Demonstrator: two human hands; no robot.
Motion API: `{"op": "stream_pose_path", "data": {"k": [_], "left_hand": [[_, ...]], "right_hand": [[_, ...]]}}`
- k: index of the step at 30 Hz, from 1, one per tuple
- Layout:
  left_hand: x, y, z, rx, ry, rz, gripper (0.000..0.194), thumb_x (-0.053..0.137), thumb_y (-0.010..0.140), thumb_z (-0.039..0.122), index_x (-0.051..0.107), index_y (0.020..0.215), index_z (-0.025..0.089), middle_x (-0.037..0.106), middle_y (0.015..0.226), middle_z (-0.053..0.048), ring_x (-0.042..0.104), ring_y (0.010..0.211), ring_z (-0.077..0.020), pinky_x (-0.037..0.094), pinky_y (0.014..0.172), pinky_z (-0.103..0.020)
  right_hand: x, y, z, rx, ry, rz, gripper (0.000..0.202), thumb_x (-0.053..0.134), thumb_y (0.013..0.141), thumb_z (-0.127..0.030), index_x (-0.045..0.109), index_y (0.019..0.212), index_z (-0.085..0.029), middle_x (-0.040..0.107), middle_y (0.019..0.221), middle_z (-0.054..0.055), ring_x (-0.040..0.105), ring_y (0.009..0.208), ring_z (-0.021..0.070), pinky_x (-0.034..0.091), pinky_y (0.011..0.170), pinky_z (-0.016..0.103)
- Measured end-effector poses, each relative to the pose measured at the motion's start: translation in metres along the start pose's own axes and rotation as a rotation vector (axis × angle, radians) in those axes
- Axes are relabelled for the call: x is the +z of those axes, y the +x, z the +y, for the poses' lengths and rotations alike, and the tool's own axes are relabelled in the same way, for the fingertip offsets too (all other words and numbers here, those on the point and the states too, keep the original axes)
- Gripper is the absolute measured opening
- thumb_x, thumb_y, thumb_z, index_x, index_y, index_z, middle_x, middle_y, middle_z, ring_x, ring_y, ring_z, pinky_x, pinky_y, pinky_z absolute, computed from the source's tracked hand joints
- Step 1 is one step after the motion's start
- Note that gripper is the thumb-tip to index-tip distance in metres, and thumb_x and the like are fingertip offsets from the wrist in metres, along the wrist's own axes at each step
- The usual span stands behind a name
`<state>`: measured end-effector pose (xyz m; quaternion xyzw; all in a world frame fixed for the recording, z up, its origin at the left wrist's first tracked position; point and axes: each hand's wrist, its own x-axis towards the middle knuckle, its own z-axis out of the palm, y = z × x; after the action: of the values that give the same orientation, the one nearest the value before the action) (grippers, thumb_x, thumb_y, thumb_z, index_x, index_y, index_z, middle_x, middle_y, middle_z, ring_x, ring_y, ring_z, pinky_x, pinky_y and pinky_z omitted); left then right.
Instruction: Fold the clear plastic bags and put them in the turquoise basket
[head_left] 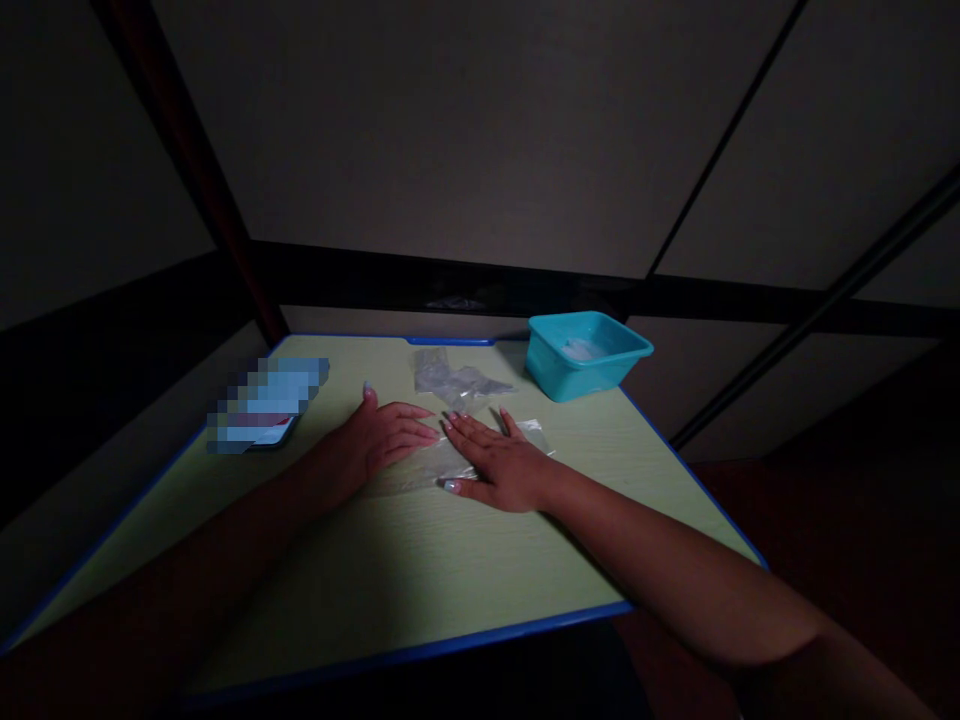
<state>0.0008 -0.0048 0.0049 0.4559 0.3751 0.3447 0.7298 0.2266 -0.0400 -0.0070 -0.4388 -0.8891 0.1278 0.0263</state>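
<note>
A clear plastic bag (pixel 442 462) lies flat on the table in front of me. My right hand (pixel 499 460) rests palm down on it with the fingers spread, covering much of its middle. At the bag's left part is my left hand (pixel 390 435), fingers stretched out toward the right hand and thumb raised. Neither hand grips anything. Just beyond my fingertips lies another crumpled piece of clear plastic (pixel 454 382), apart from the left hand. Whether the left palm touches the bag is hard to tell.
A turquoise plastic basin (pixel 574 375) with something whitish inside stands at the table's back right corner. A phone (pixel 270 410), partly blurred out, lies at the left edge. The pale wood-grain table (pixel 480 570) has a blue rim. Dark panels rise behind it.
</note>
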Motion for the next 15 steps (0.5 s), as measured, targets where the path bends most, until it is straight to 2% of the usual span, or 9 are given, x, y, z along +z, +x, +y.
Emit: {"op": "stream_pose_path", "data": {"k": [4,8,12,15], "left_hand": [[-0.002,0.001,0.006,-0.129,-0.029,0.07,0.069,0.015,0.097,0.057,0.067,0.09,0.012,0.073,0.092,-0.013,0.065,0.102,-0.0244,0.04,0.103,-0.036],[-0.006,0.001,0.008,-0.107,-0.112,0.063,0.071,0.016,0.096,0.058,0.069,0.091,0.011,0.073,0.095,-0.016,0.066,0.101,-0.0248,0.042,0.101,-0.036],[-0.014,0.004,0.006,-0.079,-0.218,0.031,0.076,0.014,0.095,0.061,0.07,0.094,0.01,0.073,0.1,-0.019,0.066,0.103,-0.0262,0.046,0.098,-0.037],[-0.017,0.007,0.005,-0.15,-0.227,0.032,0.071,0.02,0.095,0.059,0.071,0.093,0.01,0.073,0.098,-0.018,0.066,0.103,-0.0273,0.047,0.097,-0.037]], "right_hand": [[0.0,0.0,0.001,-0.014,0.014,0.017,0.078,0.037,0.094,-0.06,0.011,0.153,-0.016,0.01,0.158,0.013,0.011,0.147,0.0254,-0.013,0.109,0.062],[-0.002,-0.001,0.0,-0.027,0.024,0.059,0.077,0.038,0.094,-0.06,0.01,0.153,-0.02,0.01,0.158,0.011,0.011,0.146,0.0259,-0.018,0.106,0.062],[-0.002,-0.002,-0.004,-0.072,0.041,0.055,0.076,0.037,0.094,-0.059,0.009,0.153,-0.019,0.013,0.158,0.011,0.011,0.147,0.0239,-0.016,0.108,0.061],[-0.001,-0.002,-0.005,-0.091,0.056,0.046,0.077,0.038,0.094,-0.058,0.01,0.153,-0.018,0.014,0.158,0.011,0.012,0.147,0.0218,-0.013,0.11,0.059]]}}
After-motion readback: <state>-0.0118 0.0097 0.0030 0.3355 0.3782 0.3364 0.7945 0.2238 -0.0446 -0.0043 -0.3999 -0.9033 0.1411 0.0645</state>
